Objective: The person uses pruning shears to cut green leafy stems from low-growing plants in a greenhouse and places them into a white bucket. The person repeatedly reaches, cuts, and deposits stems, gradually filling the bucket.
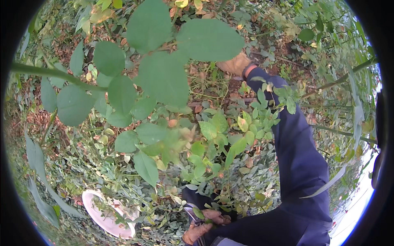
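My right hand, in a tan work glove, reaches low among weeds and dry leaves at the upper middle. A large leaf covers part of its fingers, so its grip is hidden. Its arm, in a dark navy sleeve, runs up along the right side. Close to my body at the bottom, my gloved left hand is wrapped around what looks like pruning shears, with a curved metal blade showing. A green leaf lies across the blade and fingers. Thin tangled weed stems lie just below my right hand.
Blurred rose-like leaves hang close before the camera on a thick green stem. Another stem crosses at right. A pale plastic tub holding leafy cuttings sits tilted at lower left. Low foliage and brown leaf litter cover the ground.
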### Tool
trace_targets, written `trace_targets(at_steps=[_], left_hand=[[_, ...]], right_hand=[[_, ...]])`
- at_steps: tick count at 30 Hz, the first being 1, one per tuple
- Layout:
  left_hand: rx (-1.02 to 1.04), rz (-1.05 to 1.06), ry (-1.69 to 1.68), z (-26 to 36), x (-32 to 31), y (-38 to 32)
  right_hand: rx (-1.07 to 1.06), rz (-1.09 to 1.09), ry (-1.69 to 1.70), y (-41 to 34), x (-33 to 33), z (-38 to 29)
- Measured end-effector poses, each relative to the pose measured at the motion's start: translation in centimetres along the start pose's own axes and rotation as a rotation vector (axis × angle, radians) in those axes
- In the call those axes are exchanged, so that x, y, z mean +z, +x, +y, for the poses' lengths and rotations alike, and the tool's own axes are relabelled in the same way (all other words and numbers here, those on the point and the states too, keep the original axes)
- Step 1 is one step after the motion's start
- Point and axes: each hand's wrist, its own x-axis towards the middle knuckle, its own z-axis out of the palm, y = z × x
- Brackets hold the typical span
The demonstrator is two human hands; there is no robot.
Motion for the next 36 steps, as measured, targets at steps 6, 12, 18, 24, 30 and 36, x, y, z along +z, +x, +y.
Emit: trace_targets(at_steps=[6,12,18,24,30,36], left_hand=[[-0.118,0.053,0.1,-0.2,-2.1,-1.6],[-0.144,0.11,-0.002,0.7,-0.4,-1.2],[-0.095,0.149,-0.117,0.3,0.5,-1.0],[-0.023,0.053,-0.155,-2.7,-0.7,-0.6],[0.004,0.087,-0.084,-3.0,-0.5,-0.3],[-0.012,0.035,-0.129,-3.0,-1.2,0.1]], right_hand=[[-0.041,-0.249,0.179,0.7,1.6,-5.2],[-0.155,-0.039,0.216,0.4,7.8,-5.5],[0.116,-0.181,0.51,-0.2,-1.3,-4.7],[-0.054,0.208,0.132,-10.7,-4.7,14.6],[0.193,-0.174,0.101,-15.2,-7.1,16.2],[0.003,0.003,0.261,-12.6,-8.4,8.2]])
